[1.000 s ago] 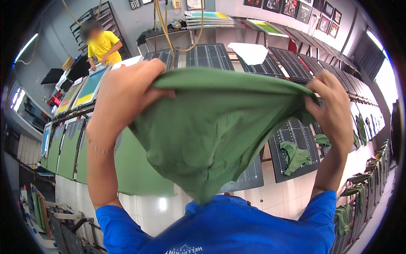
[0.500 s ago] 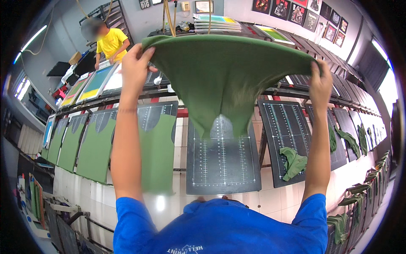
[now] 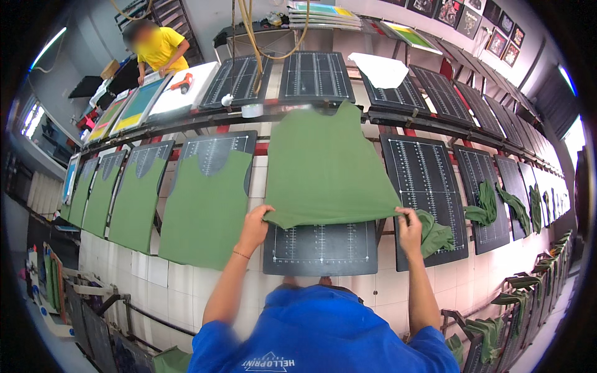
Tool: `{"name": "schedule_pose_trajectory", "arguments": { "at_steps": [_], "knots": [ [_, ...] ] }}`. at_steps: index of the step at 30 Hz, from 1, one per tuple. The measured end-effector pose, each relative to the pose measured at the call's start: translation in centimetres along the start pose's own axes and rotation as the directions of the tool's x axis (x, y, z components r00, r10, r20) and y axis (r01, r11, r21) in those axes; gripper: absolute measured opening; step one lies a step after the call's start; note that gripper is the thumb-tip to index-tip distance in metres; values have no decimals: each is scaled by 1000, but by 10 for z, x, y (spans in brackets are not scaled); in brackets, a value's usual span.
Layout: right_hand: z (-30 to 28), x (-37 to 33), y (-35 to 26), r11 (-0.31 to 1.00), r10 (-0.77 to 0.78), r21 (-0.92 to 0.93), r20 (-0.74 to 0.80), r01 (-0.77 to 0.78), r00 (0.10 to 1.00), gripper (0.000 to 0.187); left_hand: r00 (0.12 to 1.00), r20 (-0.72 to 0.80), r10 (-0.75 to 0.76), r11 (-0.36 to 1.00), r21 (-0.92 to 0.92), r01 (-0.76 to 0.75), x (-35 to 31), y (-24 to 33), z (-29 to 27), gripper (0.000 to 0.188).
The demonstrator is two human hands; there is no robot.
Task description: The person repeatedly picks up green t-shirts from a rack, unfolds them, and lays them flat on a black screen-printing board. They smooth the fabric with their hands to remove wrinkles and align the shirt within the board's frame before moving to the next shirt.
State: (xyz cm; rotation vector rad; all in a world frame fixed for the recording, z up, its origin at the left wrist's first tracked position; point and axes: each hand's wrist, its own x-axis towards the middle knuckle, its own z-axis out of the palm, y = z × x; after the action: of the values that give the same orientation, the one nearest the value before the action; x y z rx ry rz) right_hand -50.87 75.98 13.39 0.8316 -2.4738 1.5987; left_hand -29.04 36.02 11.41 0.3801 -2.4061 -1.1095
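Worn on the head, the fisheye camera looks down and forward over the nearby green garment [image 3: 326, 166].

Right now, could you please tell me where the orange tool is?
The orange tool lies at the head view's upper left, on a white panel between the teal-yellow screen and a black board.

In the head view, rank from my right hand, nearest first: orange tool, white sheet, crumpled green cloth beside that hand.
1. Crumpled green cloth, just right of your right hand.
2. White sheet, ahead on the far row.
3. Orange tool, ahead and far left.
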Motion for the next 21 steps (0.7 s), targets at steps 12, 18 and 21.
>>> {"name": "schedule_pose_trajectory", "arguments": {
  "at_steps": [12, 18, 21],
  "knots": [
    [-26, -203, 24, 913, 405, -253, 453, -321, 794, 14, 934, 247, -260, 948, 249, 198, -225, -4, 16, 25],
    [-31, -219, -3, 831, 556, -409, 633, -377, 539, 20, 774, 468, -426, 902, 291, 320, -240, 17, 9, 23],
    [-15, -172, 3, 872, 488, -324, 613, -366, 620, 20, 708, 488, -511, 859, 289, 422, -173, 24, 14, 15]
  ]
}}
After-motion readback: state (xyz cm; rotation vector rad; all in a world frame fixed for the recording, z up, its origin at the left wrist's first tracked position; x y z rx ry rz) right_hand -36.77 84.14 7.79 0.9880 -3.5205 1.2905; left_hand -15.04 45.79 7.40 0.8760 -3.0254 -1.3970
